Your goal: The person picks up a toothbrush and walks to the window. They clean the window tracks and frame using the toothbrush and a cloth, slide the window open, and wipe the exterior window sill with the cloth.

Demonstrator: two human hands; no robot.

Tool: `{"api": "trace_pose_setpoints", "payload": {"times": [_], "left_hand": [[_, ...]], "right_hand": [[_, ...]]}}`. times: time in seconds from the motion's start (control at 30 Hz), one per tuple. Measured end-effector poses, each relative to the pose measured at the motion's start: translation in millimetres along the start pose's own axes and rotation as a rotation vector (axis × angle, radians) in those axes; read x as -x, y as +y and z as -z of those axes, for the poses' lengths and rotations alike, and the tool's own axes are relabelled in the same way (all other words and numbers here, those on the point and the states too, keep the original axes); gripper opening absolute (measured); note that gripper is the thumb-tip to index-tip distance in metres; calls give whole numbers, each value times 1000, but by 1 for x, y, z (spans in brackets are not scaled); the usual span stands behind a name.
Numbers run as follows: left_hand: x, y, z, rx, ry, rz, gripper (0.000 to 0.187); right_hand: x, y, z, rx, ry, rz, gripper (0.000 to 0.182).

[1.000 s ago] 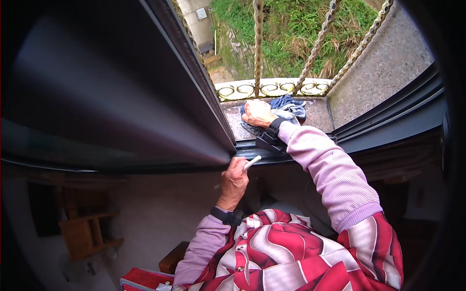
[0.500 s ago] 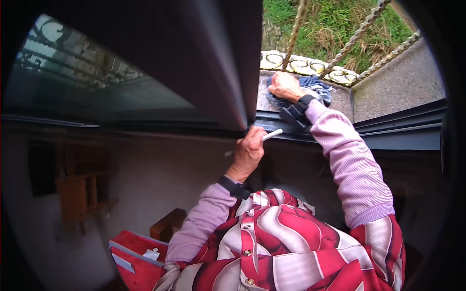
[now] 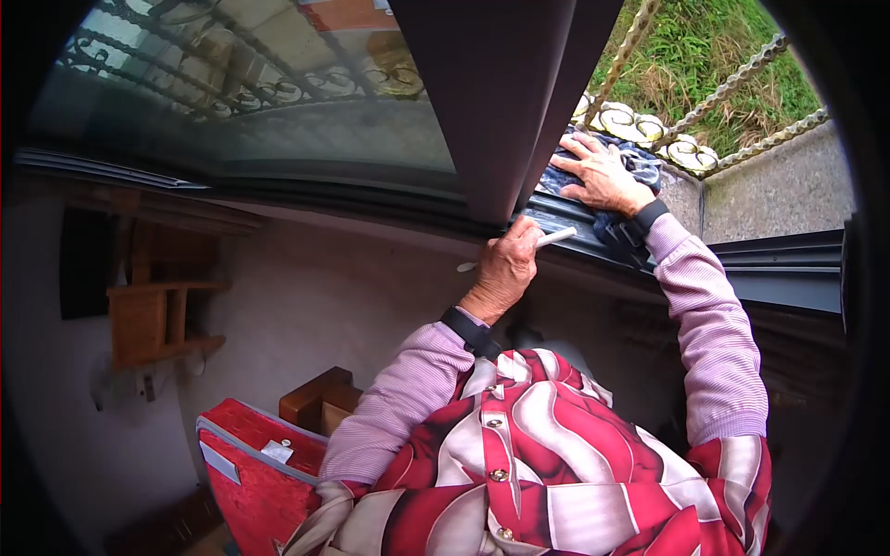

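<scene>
My left hand (image 3: 508, 266) is closed around a slim white stick (image 3: 558, 237) at the inner edge of the window sill. One end of the stick points right over the dark sliding track (image 3: 561, 222); its rounded other end shows at the left of the hand, and I cannot make out what kind of tool it is. My right hand (image 3: 604, 176) lies with fingers spread on a crumpled dark blue and grey cloth (image 3: 642, 167). Beneath that hand, the cloth rests on the outer ledge beside the track.
A dark-framed glass pane (image 3: 324, 130) stands at the left of the opening. Outside are a twisted metal railing (image 3: 723, 97) and a stone wall (image 3: 779, 190). Behind, indoors, are a red padded seat (image 3: 260, 463) and wooden furniture (image 3: 153, 320).
My right hand has gone from a fist on the cloth to spread fingers lying over it. My left hand still grips the white stick near the track. The whole view has shifted.
</scene>
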State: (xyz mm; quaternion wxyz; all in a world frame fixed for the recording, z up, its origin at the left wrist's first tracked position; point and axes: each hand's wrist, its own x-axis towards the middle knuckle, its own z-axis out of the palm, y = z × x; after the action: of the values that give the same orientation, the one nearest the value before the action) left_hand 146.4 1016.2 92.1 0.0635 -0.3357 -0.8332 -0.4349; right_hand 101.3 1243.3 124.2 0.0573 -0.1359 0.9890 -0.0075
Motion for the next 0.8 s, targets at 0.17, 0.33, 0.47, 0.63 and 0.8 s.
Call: {"api": "trace_pose_setpoints", "payload": {"times": [0.17,0.33,0.47,0.63,0.8], "left_hand": [[-2,5,4,-8,-9,32,7],[-1,4,-1,4,17,-1,12],[-3,10,4,-2,-31,3,12],[-4,11,5,-2,-58,26,15],[-5,13,6,-48,-77,37,16]], "right_hand": [[16,33,-32,-95,62,44,55],[65,54,-22,-38,67,-228,31],[54,76,-6,20,54,-326,14],[-32,5,13,-201,413,125,29],[-90,-21,-41,-121,207,251,51]]}}
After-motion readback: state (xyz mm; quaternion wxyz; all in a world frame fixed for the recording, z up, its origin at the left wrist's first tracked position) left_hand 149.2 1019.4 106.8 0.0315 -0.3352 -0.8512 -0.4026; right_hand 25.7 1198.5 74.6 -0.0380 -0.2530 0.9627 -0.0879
